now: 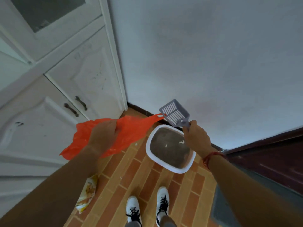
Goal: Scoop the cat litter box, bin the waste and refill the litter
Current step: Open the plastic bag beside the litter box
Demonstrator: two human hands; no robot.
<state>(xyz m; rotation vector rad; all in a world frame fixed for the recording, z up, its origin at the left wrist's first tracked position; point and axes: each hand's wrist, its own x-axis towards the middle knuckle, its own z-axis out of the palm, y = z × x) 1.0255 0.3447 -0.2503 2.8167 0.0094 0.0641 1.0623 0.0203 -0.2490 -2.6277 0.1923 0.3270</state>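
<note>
A white-rimmed litter box (170, 167) with dark litter and a few pale clumps sits on the tiled floor against the wall. My right hand (196, 137) grips the handle of a grey slotted scoop (174, 113), held up above the box's far edge. My left hand (103, 134) holds an orange plastic bag (131, 130) in the air, left of the box. One bag handle stretches right and touches the scoop. I see nothing lying in the scoop.
White cabinet doors (78, 89) with dark handles stand at the left. A yellow-and-white packet (87, 194) lies on the orange brick-pattern floor by my left arm. My white shoes (148, 208) stand just in front of the box. A dark baseboard (262, 141) runs right.
</note>
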